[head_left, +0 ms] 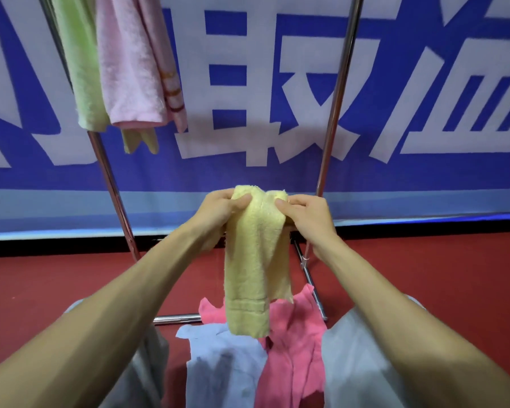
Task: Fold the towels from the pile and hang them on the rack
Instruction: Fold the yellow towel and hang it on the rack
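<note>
A pale yellow towel (255, 269) hangs down in front of me, bunched at its top edge. My left hand (218, 209) grips the top left of it, and my right hand (305, 214) pinches the top right. Below it, on the red floor, lies the pile: a light blue towel (221, 369) and a pink towel (292, 343). The metal rack (333, 113) stands behind the pile. A green towel (80, 63) and a pink towel (130, 60) hang from it at the upper left, with a yellow piece (139, 141) showing under them.
The rack's base bars (177, 318) run along the red floor (42, 290) beside the pile. A blue banner with large white characters (277, 98) fills the background. My grey trouser legs (362, 363) flank the pile.
</note>
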A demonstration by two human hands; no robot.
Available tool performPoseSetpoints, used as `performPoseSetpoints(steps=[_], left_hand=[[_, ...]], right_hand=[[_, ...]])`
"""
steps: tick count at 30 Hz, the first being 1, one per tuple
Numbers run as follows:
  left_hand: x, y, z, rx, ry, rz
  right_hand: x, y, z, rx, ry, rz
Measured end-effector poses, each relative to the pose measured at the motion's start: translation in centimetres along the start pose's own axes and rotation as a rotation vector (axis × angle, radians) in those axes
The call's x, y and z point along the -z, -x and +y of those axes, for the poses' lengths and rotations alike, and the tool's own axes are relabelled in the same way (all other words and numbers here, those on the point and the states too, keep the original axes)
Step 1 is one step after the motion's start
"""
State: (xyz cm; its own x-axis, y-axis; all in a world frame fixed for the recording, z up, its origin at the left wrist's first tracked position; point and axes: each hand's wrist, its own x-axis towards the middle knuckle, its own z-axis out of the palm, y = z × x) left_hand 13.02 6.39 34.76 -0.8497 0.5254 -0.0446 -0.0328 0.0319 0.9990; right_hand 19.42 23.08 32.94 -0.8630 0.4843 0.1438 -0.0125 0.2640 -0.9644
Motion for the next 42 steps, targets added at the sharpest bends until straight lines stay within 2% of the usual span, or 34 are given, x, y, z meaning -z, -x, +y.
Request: performPoseSetpoints(steps=[3, 7, 9, 14, 20, 23, 27, 34, 37, 39, 42], left_hand=[[0.4, 0.0, 3.1, -0.073, -0.072, 0.020], [0.1, 0.4, 8.2, -0.168, -0.161, 0.079], [-0.2, 1.1, 10.7, -0.221, -0.211, 0.060], [-0.1, 3.1, 16.8, -0.317, -0.326, 0.054], [2.6, 5.1, 22.3, -0.359, -0.417, 0.091], [4.2, 5.6, 24.2, -0.350, -0.349, 0.095], [5.6, 5.3, 26.7, -0.373, -0.314, 0.005], [7.8, 3.1, 31.2, -0.351, -0.261, -0.078], [8.7, 1.5, 32.3, -0.330, -0.271, -0.089], [9.3, 0.4, 32.6, -0.296, -0.345, -0.113], [10.7, -1.1, 32.3, -0.214, -0.452, -0.181]], right_hand=[[1.6, -0.2, -3.3, 0.075, 0.006, 0.001], [3.4, -0.9, -7.9, 0.246, 0.021, 0.095], [3.6, -1.1, -10.2, 0.293, -0.020, 0.055], [2.6, -1.6, -15.2, 0.165, -0.168, -0.306], [2.6, -1.4, -20.9, 0.144, -0.258, -0.716], [2.1, -2.3, -23.5, 0.196, -0.324, -0.819], [1.3, -3.9, -26.2, 0.216, -0.313, -0.927], [2.0, -7.8, -31.0, 0.217, -0.124, -0.930], [2.8, -9.6, -31.7, 0.281, 0.003, -0.928], [2.7, -10.7, -32.0, 0.332, -0.044, -0.907], [1.7, -12.8, -32.6, 0.358, -0.277, -0.802]])
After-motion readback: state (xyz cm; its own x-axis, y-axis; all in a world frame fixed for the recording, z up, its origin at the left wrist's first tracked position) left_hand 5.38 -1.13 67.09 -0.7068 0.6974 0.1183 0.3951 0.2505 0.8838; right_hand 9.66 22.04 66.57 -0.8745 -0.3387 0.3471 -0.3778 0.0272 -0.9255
